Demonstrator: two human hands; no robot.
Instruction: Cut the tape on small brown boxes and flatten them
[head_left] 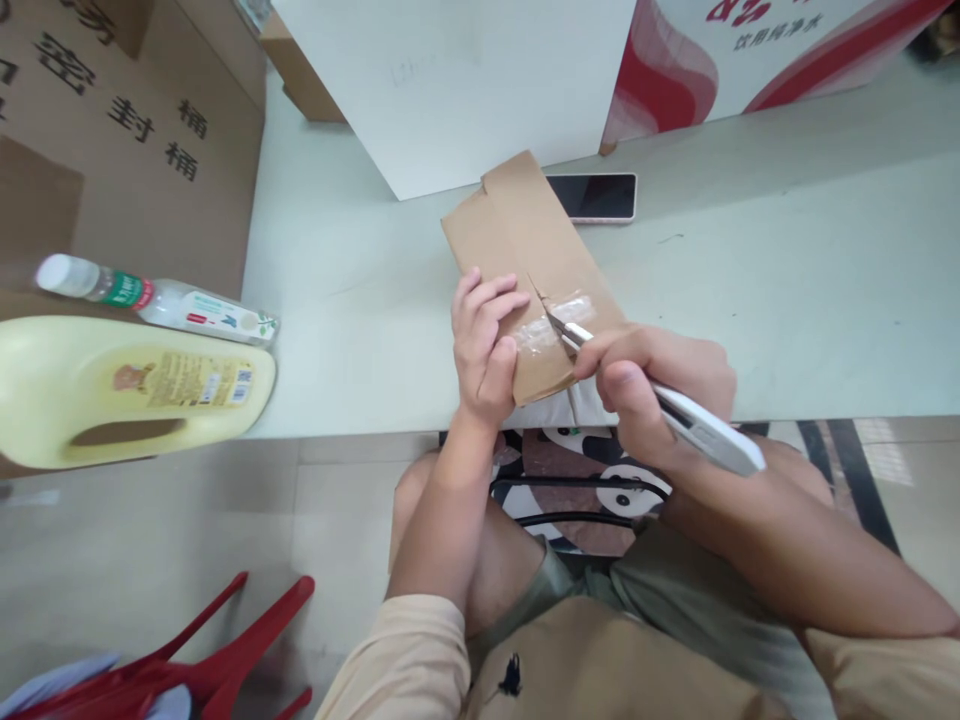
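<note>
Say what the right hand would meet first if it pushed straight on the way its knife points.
The right hand points the knife up and left; its tip sits at the tape on the cardboard box. Next in line, probably, come the fingers of the left hand.

Matt brown cardboard box (525,250), glossy clear tape (551,322), smooth white plastic knife (675,405).

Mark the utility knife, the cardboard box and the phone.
utility knife (705,432): head view, on its white handle.
cardboard box (525,235): head view, on its bare brown top face.
phone (592,195): head view, middle of its dark screen.
</note>
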